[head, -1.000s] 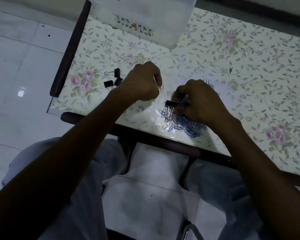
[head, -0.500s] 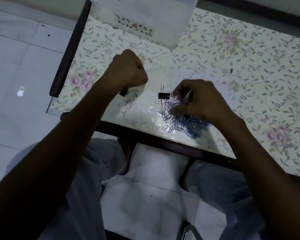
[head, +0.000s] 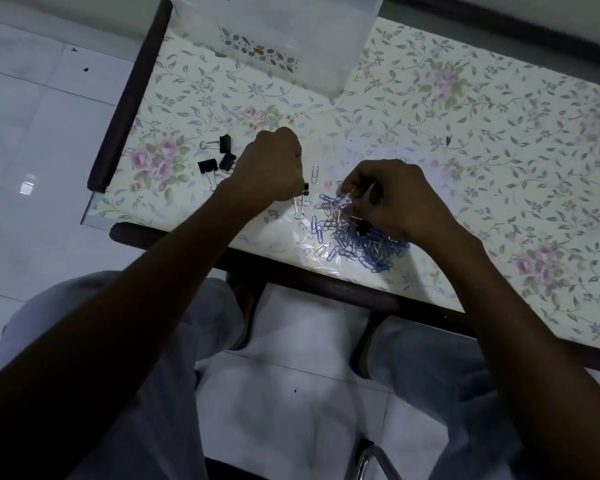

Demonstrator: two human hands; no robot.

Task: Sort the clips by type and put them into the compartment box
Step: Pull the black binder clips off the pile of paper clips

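Left hand [head: 269, 168] at frame centre, fingers curled, seemingly pinching black binder clip [head: 305, 189] at pile's left edge. Right hand [head: 394, 199] over paper clip pile [head: 357, 233], fingers curled into clips. Three sorted binder clips [head: 219, 157] left of left hand. Translucent compartment box [head: 284, 36] at top centre on floral table [head: 465, 133].

Likely home; floral-covered table [head: 430, 109]; white tiled floor [head: 32, 133]; dim light; seated person's knees below.
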